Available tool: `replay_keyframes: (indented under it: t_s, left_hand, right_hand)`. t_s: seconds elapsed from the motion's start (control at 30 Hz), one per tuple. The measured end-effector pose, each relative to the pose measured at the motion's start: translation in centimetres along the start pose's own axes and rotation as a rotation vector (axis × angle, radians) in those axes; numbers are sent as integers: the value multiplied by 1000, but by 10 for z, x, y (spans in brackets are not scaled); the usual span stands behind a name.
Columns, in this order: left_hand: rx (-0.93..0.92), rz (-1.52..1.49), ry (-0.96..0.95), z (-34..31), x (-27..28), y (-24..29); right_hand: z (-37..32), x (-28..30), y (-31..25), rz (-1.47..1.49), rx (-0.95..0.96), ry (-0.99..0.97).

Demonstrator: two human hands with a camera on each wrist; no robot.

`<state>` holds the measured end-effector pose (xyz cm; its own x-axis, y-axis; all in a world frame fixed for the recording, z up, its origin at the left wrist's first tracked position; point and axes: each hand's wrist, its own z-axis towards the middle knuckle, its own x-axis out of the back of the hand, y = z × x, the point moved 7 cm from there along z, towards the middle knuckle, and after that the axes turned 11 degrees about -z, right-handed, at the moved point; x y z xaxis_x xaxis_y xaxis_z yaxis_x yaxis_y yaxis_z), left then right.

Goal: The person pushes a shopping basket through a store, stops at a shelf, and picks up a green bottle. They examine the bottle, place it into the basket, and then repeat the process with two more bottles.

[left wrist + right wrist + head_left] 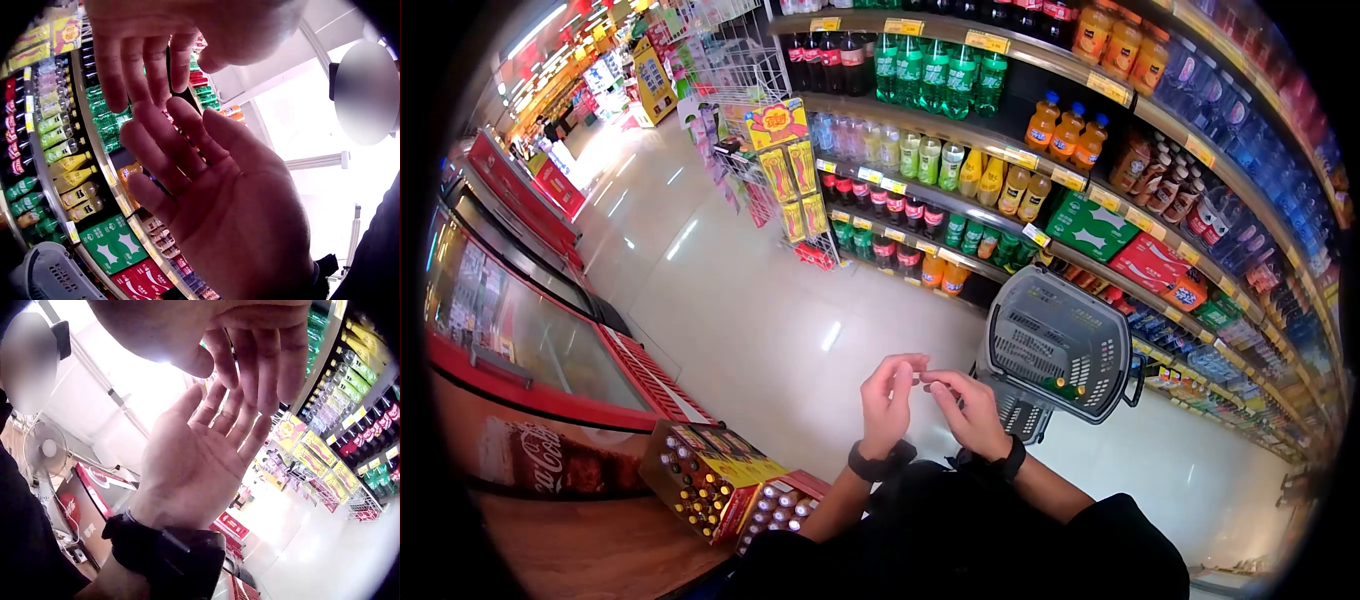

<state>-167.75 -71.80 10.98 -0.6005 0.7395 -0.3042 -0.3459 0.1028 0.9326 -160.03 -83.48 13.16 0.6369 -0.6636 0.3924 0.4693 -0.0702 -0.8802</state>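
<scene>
In the head view my left hand [888, 400] and right hand [968, 415] are raised before my body, fingertips meeting or overlapping. Nothing shows in either one. The left wrist view has the left hand [187, 37] at the top with its fingers hanging down, while the right hand [231, 206] shows its palm below. From the right wrist, the right hand [250, 344] is uppermost and the left palm [197, 462] faces up beneath it, fingers loosely bent. A grey shopping basket [1022, 300] on a trolley stands just beyond the right hand.
Curved shelves [960, 125] of bottled drinks run along the far and right side. A wire rack [745, 75] with yellow packets stands at their left end. Red freezers [550, 340] line the left, with boxes of bottles [700, 480] near my left elbow. Pale floor [740, 300] lies between.
</scene>
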Motion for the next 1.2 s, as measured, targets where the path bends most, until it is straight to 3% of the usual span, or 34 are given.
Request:
replay_keyframes:
  t_s: [0.33, 0.53, 1.2]
  left_hand:
    - [-58, 43, 124, 5, 51, 13]
    - [-85, 107, 123, 41, 60, 21]
    - [9, 139, -6, 239, 0, -22]
  right_hand:
    - [39, -49, -10, 66, 77, -91]
    - [86, -52, -1, 62, 123, -135]
    - [249, 15, 83, 133, -5, -15]
